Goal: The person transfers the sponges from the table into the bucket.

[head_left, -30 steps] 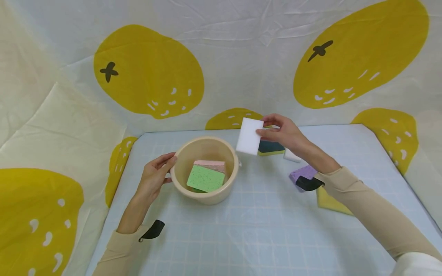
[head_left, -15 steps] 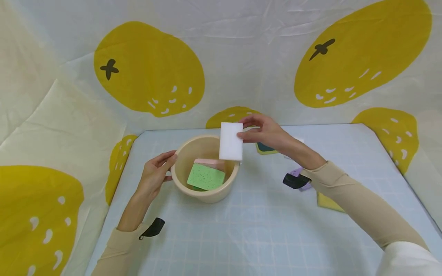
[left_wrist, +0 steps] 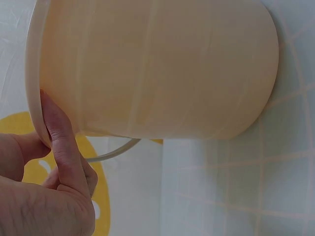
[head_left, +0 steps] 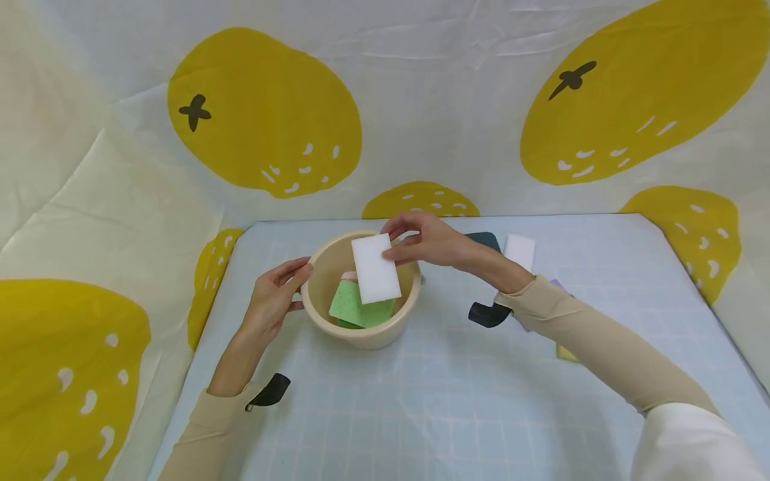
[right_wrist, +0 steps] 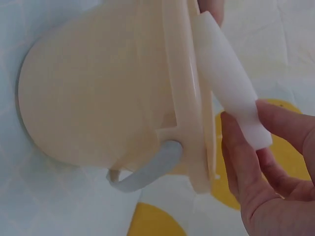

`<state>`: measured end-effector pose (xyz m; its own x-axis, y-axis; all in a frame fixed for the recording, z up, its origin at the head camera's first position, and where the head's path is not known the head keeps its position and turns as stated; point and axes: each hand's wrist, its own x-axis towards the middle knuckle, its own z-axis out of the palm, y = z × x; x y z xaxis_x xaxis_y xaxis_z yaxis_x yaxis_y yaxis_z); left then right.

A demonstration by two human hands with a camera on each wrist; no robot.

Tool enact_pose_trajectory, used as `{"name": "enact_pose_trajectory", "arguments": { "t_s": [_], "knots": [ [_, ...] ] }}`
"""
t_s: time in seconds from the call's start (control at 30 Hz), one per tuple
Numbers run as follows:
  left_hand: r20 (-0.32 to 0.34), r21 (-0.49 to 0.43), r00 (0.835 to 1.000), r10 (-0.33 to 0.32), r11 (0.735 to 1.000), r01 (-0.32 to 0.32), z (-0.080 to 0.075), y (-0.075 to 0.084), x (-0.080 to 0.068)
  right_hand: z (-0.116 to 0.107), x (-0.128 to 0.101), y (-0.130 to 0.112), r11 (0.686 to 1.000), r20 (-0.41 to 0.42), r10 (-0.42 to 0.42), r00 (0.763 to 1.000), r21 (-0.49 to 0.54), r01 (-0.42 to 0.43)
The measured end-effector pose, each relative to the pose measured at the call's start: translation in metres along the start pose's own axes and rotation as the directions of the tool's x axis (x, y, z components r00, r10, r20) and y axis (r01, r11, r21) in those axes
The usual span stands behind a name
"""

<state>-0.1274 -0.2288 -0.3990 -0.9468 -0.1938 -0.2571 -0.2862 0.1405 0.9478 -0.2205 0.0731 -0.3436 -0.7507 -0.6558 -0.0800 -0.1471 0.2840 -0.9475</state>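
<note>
A beige plastic bowl (head_left: 361,334) stands on the light blue gridded table (head_left: 421,414). Inside lie a green speckled sponge (head_left: 351,308) and a pink sponge (head_left: 347,275), mostly hidden. My right hand (head_left: 391,244) pinches a white rectangular sponge (head_left: 375,268) by its upper right corner and holds it tilted over the bowl's opening. The right wrist view shows this white sponge (right_wrist: 226,93) edge-on beside the bowl's rim (right_wrist: 189,113). My left hand (head_left: 299,287) rests against the bowl's left side, and one finger (left_wrist: 59,132) lies along the bowl's rim (left_wrist: 33,73).
Behind my right forearm lie another white sponge (head_left: 519,250) and a dark teal sponge (head_left: 484,238). A yellow sponge (head_left: 565,353) peeks out under the sleeve. A lemon-print cloth (head_left: 265,113) hangs behind and to the left of the table.
My right hand has carried the white sponge left and down, from beside the bowl to over its opening. The left hand has stayed at the bowl's side.
</note>
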Motion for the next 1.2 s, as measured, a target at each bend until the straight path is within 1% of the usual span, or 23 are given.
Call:
{"name": "enact_pose_trajectory", "arguments": {
  "t_s": [0.07,0.17,0.37,0.63,0.73,0.8,0.93,1.0,1.2],
  "knots": [
    [0.002,0.0,1.0,0.0,1.0,0.0,0.0,0.001,0.0,0.004,0.004,0.001,0.999,0.02,0.005,1.0,-0.036,-0.004],
    [0.005,-0.002,1.0,0.001,1.0,-0.001,0.0,0.001,0.0,0.011,0.008,0.001,0.998,0.063,0.006,0.998,-0.056,-0.003],
    [0.0,-0.004,1.0,-0.004,1.0,0.004,0.0,0.002,0.0,0.024,0.015,0.0,0.996,0.139,-0.026,0.99,-0.079,0.037],
    [0.0,0.003,1.0,-0.014,1.0,0.014,0.001,0.003,-0.001,0.037,0.024,0.003,0.984,0.182,-0.025,0.983,-0.167,0.056],
    [-0.003,0.002,1.0,-0.013,1.0,0.013,0.001,0.002,0.0,0.043,0.028,0.005,0.976,0.206,-0.054,0.977,-0.196,0.095],
    [0.0,0.001,1.0,-0.01,1.0,0.01,0.001,0.002,0.0,0.046,0.031,0.007,0.966,0.227,-0.091,0.97,-0.215,0.141],
    [0.002,0.001,1.0,-0.016,1.0,0.016,0.001,0.002,0.0,0.049,0.037,0.009,0.94,0.278,-0.165,0.946,-0.246,0.236],
    [0.0,0.003,1.0,-0.02,1.0,0.02,0.001,0.002,0.0,0.051,0.039,0.011,0.926,0.298,-0.171,0.939,-0.275,0.257],
    [0.001,0.002,1.0,-0.023,1.0,0.023,0.002,0.002,0.0,0.056,0.043,0.014,0.882,0.331,-0.17,0.928,-0.369,0.293]
  ]
}}
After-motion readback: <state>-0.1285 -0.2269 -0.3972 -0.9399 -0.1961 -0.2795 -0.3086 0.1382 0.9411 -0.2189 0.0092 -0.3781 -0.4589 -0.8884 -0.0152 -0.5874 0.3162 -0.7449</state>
